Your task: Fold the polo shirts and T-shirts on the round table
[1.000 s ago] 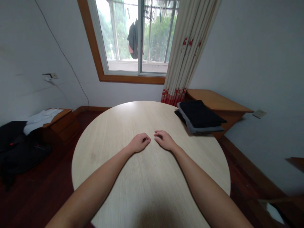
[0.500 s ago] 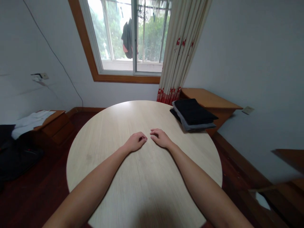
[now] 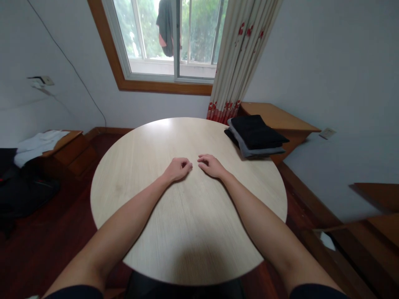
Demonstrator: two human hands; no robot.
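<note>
My left hand rests on the round light wood table, fingers curled into a loose fist with nothing in them. My right hand lies just to its right, fingers also curled under, holding nothing. The two hands almost touch near the table's middle. A stack of folded clothes, black on top of grey, sits at the table's far right edge, an arm's reach beyond my right hand.
A wooden cabinet stands behind the folded stack by the curtain. A low wooden drawer unit with white cloth on it is at the left, beside dark bags on the red floor. A window is straight ahead.
The camera has tilted down and pulled back a little, so more of the table's near edge shows. Both hands stay in the same place on the table.
</note>
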